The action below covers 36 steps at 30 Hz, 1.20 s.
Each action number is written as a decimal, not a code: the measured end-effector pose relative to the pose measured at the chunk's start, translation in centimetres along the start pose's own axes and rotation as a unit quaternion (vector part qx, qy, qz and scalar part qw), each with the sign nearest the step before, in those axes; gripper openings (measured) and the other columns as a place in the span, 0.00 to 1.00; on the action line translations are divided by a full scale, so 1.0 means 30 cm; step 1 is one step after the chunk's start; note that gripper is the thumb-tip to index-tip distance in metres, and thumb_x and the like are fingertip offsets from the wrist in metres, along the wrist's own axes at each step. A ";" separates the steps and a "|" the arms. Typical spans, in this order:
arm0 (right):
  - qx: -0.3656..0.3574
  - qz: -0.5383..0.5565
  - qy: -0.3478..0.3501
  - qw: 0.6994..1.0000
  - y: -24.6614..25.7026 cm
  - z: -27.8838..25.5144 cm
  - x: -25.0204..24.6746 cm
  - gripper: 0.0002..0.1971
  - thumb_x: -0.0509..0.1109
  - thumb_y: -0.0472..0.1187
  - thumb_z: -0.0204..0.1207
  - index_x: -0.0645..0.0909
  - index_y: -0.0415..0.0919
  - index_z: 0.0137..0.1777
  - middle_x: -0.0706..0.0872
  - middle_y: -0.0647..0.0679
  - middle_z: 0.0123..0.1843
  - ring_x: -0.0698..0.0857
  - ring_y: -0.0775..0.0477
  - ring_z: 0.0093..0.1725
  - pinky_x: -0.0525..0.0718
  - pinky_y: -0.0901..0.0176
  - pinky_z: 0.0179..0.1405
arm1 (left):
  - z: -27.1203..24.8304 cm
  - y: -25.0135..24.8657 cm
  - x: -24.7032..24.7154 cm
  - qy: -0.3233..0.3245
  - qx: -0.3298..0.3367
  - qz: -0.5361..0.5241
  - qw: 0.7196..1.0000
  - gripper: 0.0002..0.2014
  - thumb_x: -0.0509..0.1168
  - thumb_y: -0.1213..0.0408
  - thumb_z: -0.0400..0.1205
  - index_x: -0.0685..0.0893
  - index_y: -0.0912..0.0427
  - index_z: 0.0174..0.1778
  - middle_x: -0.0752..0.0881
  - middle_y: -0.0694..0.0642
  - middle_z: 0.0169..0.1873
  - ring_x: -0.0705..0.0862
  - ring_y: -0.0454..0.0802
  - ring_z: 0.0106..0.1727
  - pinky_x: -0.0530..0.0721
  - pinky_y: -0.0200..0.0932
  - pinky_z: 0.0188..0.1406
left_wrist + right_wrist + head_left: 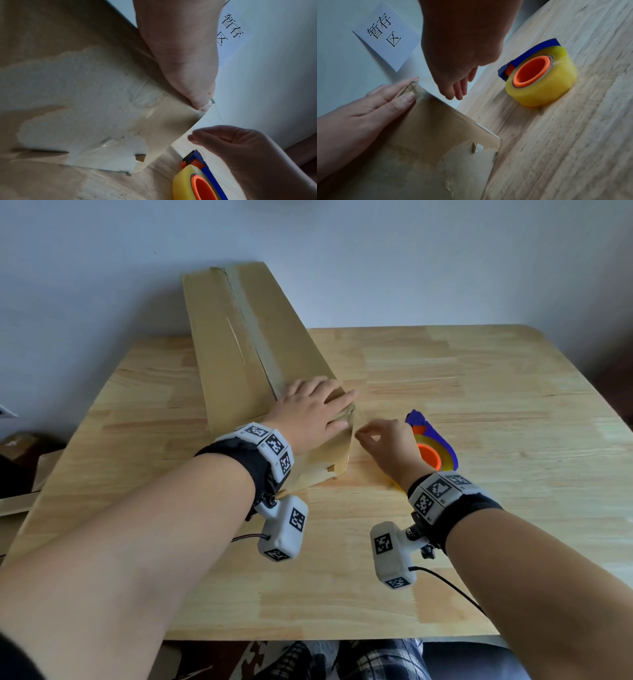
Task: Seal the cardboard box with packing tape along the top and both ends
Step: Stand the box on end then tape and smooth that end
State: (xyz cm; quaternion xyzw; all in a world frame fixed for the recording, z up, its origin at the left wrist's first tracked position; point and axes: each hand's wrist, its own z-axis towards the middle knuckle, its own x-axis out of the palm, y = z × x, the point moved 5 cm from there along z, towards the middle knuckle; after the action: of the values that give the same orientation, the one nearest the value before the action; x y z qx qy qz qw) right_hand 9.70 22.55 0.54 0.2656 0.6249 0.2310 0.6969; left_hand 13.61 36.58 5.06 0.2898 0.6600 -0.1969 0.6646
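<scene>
honestly, left hand (313, 409) lay flat on the box (239, 337) corner, right hand (387, 440) pinched clear tape (216, 111) that could've curled onto itself.

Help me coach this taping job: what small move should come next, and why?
Probably bring the right hand to the box corner and smooth the loose clear tape end down. The left hand already presses there, and the tape dispenser lies set aside on the table.
</scene>
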 end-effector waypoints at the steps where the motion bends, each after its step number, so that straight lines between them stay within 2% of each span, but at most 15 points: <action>1: 0.006 -0.016 -0.016 1.000 -0.010 -0.002 -0.018 0.09 0.69 0.38 0.78 0.87 0.35 0.52 0.91 0.44 0.49 0.87 0.46 0.50 0.80 0.62 0.50 | 0.004 0.001 0.012 0.007 0.006 -0.018 1.000 0.28 0.43 0.44 0.86 0.48 0.44 0.83 0.53 0.51 0.83 0.50 0.52 0.83 0.47 0.54 0.81; 3: 0.008 -0.073 -0.059 0.995 -0.033 0.002 -0.072 0.07 0.68 0.38 0.77 0.86 0.36 0.47 0.89 0.43 0.41 0.85 0.43 0.41 0.77 0.59 0.46 | 0.011 0.004 0.026 0.021 0.018 -0.048 0.998 0.28 0.44 0.45 0.87 0.47 0.47 0.83 0.48 0.49 0.84 0.45 0.49 0.84 0.43 0.50 0.82; 5: -0.042 -0.171 -0.082 0.981 -0.026 0.019 -0.124 0.06 0.68 0.37 0.74 0.84 0.35 0.40 0.86 0.41 0.34 0.82 0.38 0.36 0.74 0.54 0.47 | 0.015 0.006 0.021 0.021 0.019 -0.061 0.998 0.28 0.46 0.46 0.86 0.49 0.46 0.83 0.50 0.48 0.83 0.46 0.49 0.84 0.45 0.50 0.82; 8: -0.122 -0.260 -0.083 0.954 0.002 0.014 -0.156 0.04 0.73 0.34 0.62 0.81 0.36 0.29 0.83 0.40 0.24 0.83 0.36 0.29 0.79 0.50 0.41 | 0.023 0.002 0.006 0.019 0.020 -0.074 0.997 0.27 0.49 0.46 0.86 0.54 0.43 0.82 0.54 0.48 0.82 0.50 0.53 0.83 0.51 0.55 0.80; 10: -0.125 -0.270 -0.066 0.952 0.009 -0.005 -0.147 0.06 0.76 0.32 0.58 0.81 0.36 0.27 0.81 0.40 0.22 0.82 0.37 0.26 0.80 0.51 0.38 | 0.029 -0.005 -0.005 0.019 0.023 -0.079 0.996 0.25 0.51 0.47 0.85 0.59 0.42 0.80 0.57 0.49 0.81 0.51 0.56 0.82 0.54 0.58 0.80; 14: -0.089 -0.218 -0.067 0.970 -0.008 -0.032 -0.104 0.04 0.77 0.33 0.62 0.84 0.36 0.31 0.83 0.38 0.27 0.82 0.36 0.29 0.77 0.52 0.41 | 0.034 -0.012 -0.020 0.021 0.012 -0.091 0.996 0.22 0.54 0.49 0.84 0.67 0.43 0.76 0.61 0.51 0.79 0.56 0.59 0.78 0.60 0.61 0.77; 18: -0.078 -0.194 -0.038 0.977 -0.007 -0.041 -0.039 0.06 0.71 0.40 0.74 0.86 0.37 0.44 0.85 0.40 0.41 0.82 0.38 0.44 0.73 0.50 0.54 | 0.032 -0.011 -0.023 0.018 0.000 -0.091 0.996 0.21 0.55 0.50 0.83 0.69 0.43 0.74 0.62 0.52 0.78 0.57 0.60 0.77 0.60 0.61 0.75; 20: -0.066 -0.175 -0.039 0.982 -0.011 -0.044 -0.007 0.07 0.70 0.40 0.75 0.85 0.37 0.45 0.86 0.40 0.43 0.82 0.38 0.48 0.72 0.50 0.56 | 0.030 -0.013 -0.018 0.019 0.001 -0.093 0.996 0.22 0.55 0.51 0.84 0.68 0.43 0.75 0.61 0.53 0.78 0.56 0.60 0.77 0.60 0.63 0.76; 23: -0.043 -0.136 -0.063 0.988 -0.011 -0.049 0.020 0.05 0.73 0.37 0.70 0.85 0.35 0.39 0.86 0.37 0.37 0.83 0.34 0.43 0.75 0.48 0.50 | 0.024 -0.018 -0.013 0.033 0.004 -0.097 0.995 0.23 0.53 0.51 0.84 0.64 0.39 0.77 0.59 0.53 0.79 0.53 0.61 0.79 0.56 0.63 0.78; 26: -0.056 -0.104 -0.097 0.988 0.011 -0.063 0.036 0.03 0.76 0.32 0.63 0.85 0.34 0.34 0.84 0.37 0.29 0.82 0.34 0.34 0.78 0.48 0.42 | 0.022 -0.024 -0.014 0.049 0.005 -0.098 0.994 0.20 0.53 0.52 0.85 0.68 0.38 0.74 0.57 0.54 0.80 0.51 0.62 0.79 0.54 0.65 0.77; 29: -0.052 -0.070 -0.085 0.993 0.030 -0.070 0.071 0.03 0.75 0.33 0.66 0.85 0.32 0.37 0.83 0.34 0.31 0.82 0.32 0.35 0.77 0.49 0.39 | 0.028 -0.029 -0.023 0.062 0.001 -0.084 0.995 0.17 0.53 0.52 0.84 0.73 0.39 0.68 0.59 0.55 0.79 0.53 0.63 0.78 0.56 0.66 0.74; 32: -0.031 -0.050 -0.022 0.998 0.012 -0.073 0.087 0.08 0.71 0.42 0.73 0.85 0.37 0.44 0.87 0.37 0.41 0.84 0.33 0.44 0.81 0.48 0.43 | 0.041 -0.030 -0.037 0.078 -0.005 -0.062 0.995 0.15 0.53 0.53 0.82 0.75 0.39 0.63 0.62 0.55 0.75 0.57 0.63 0.74 0.59 0.65 0.69; 34: -0.003 -0.035 0.005 0.999 0.009 -0.077 0.068 0.14 0.71 0.50 0.74 0.85 0.39 0.50 0.89 0.43 0.49 0.85 0.41 0.50 0.82 0.50 0.48 | 0.051 -0.042 -0.043 0.087 -0.003 -0.054 0.995 0.14 0.52 0.53 0.81 0.77 0.40 0.60 0.65 0.54 0.71 0.59 0.61 0.71 0.60 0.61 0.63; 36: 0.022 -0.006 0.005 1.000 0.024 -0.068 0.040 0.22 0.71 0.56 0.74 0.82 0.38 0.58 0.87 0.47 0.54 0.85 0.46 0.53 0.84 0.50 0.50 | 0.056 -0.050 -0.043 0.093 -0.003 -0.054 0.994 0.15 0.52 0.54 0.81 0.78 0.40 0.60 0.67 0.52 0.69 0.59 0.59 0.71 0.60 0.59 0.62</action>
State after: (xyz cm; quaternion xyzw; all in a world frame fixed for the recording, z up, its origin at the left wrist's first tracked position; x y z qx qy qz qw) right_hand 7.81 24.06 -0.04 0.2761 0.6347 0.2142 0.6892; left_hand 13.87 34.20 6.08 0.2691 0.7339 -0.2031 0.5898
